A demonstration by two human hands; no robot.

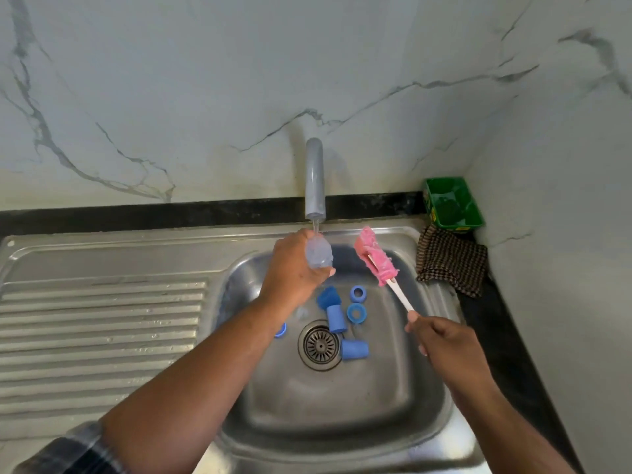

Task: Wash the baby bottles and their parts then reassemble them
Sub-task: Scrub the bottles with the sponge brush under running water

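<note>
A steel sink [102, 248] with a ribbed draining board on its left sits in a black counter [506, 336], backed by white marble-veined walls [205, 97] that meet in a corner on the right. Under the grey tap [314, 179], the left hand [294, 268] holds a clear bottle [319, 254] in a thin stream of water, fingers curled round it. The right hand [444, 343] grips the white handle of a pink sponge brush [374, 261], fingers clamped on it, the head raised beside the bottle. Blue caps [335, 318] and rings [356, 312] lie in the basin near the drain [319, 344]. A green tub [451, 205] and a checked cloth [451, 263] sit in the corner.
</note>
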